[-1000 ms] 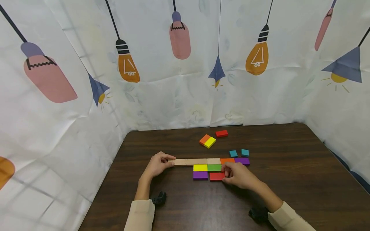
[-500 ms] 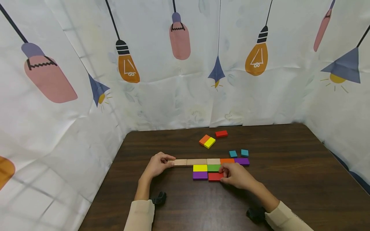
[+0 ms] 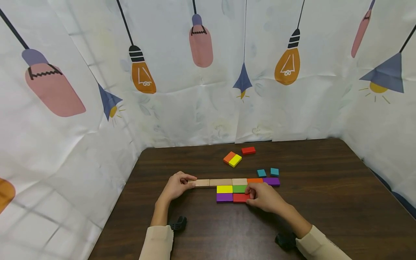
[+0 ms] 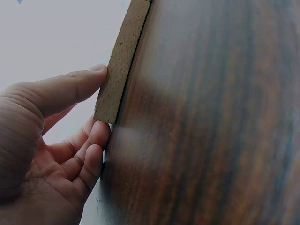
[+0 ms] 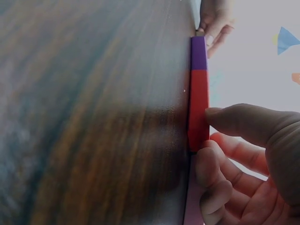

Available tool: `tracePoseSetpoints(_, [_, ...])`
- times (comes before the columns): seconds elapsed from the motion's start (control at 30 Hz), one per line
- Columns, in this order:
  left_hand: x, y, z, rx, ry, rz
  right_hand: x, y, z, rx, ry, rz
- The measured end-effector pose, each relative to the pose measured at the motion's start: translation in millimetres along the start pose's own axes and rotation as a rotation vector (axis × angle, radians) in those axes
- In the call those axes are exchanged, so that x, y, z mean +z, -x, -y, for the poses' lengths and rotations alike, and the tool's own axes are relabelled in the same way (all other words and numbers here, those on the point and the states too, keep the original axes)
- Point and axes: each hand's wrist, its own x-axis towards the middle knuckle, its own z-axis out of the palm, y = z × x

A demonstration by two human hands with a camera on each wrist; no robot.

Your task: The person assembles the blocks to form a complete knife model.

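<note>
My left hand [image 3: 177,186] holds the left end of a plain wooden block [image 3: 202,183]; in the left wrist view the thumb lies on the block's edge and curled fingers meet its end. That block starts a row continuing with more plain wood, then an orange block [image 3: 255,181] and a purple block at the right. My right hand [image 3: 267,197] grips the right end of a red block [image 5: 199,101] between thumb and fingers. The red block abuts a second purple block [image 3: 224,197], below a yellow block [image 3: 224,189] and a green block [image 3: 239,189]. Right fingers hide the green block's right end.
Two small teal blocks [image 3: 261,173] lie behind the row's right end. Further back on the dark wooden table [image 3: 308,162] are an orange and yellow pair [image 3: 235,160] and a loose red block [image 3: 248,150]. A patterned curtain [image 3: 201,108] surrounds the table's back and sides.
My right hand has slid the red block left, closing the gap to the purple block beside it. My left hand has stayed at the wooden block's end.
</note>
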Motion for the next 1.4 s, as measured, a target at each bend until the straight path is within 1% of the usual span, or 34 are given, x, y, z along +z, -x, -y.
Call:
tracePoseSetpoints(0.4, [0.3, -0.2, 0.3, -0.001, -0.003, -0.004, -0.7, -0.7, 2.0, 0.001, 0.008, -0.013])
tracePoseSetpoints(0.7, [0.2, 0.3, -0.6, -0.008, 0.003, -0.003, -0.8, -1.3, 6.1, -0.013, 0.042, -0.031])
tracePoseSetpoints(1.07, [0.3, -0.6, -1.5, -0.011, -0.005, -0.005, -0.3, -1.8, 8.7, 0.033, 0.071, -0.036])
tracePoseSetpoints(1.4, [0.1, -1.0, -0.3, -0.009, 0.003, 0.0, 0.4, 0.4, 11.8, 0.036, 0.084, -0.058])
